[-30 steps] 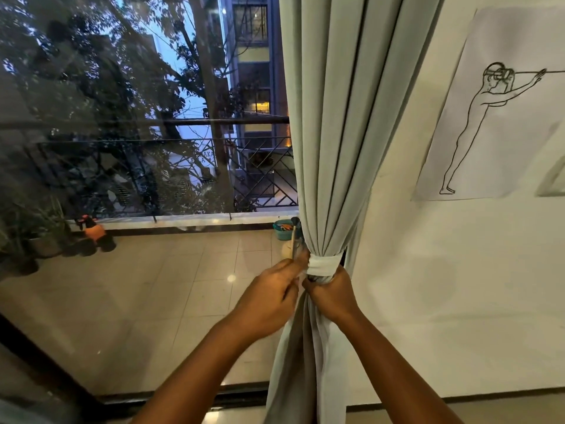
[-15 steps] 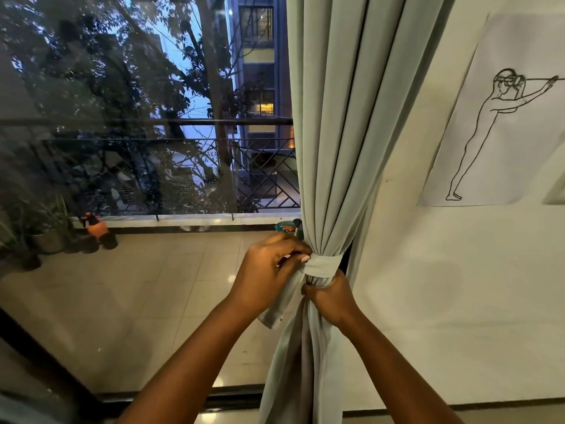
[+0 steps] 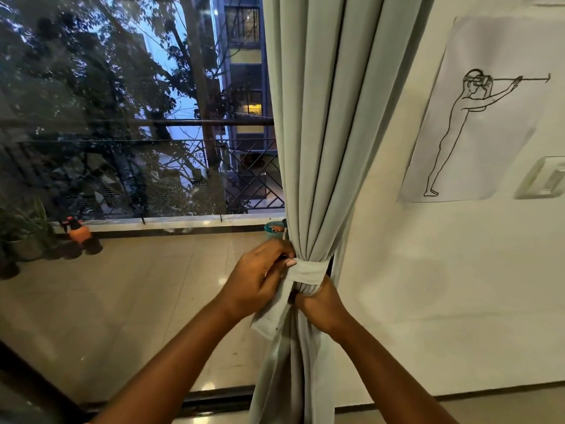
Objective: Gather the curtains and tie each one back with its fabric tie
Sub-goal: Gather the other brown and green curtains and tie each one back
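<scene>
1. Your left hand (image 3: 260,280) has risen to the band's left edge and pinches the fabric tie (image 3: 305,272) — its loose tail now hangs below
2. Your right hand (image 3: 321,304) stays clenched on the gathered curtain (image 3: 318,133) just beneath
3. The wrap is on — the knot looks unfinished

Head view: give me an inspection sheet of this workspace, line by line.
Surface: white wall right of the glass door; tiled balcony floor beyond the glass.
Job's things: grey curtain gathered into a bunch; fabric tie wrapped around it, one loose end hanging at the left.
Clutter: potted plants and an orange sprayer on the balcony.
Grippers: left hand pinching the tie at the curtain's left edge; right hand gripping the bunch just below the tie.
Cables: nothing seen.
Surroundings: line drawing and switch plate on the wall; railing, trees and buildings outside, dusk light.
</scene>
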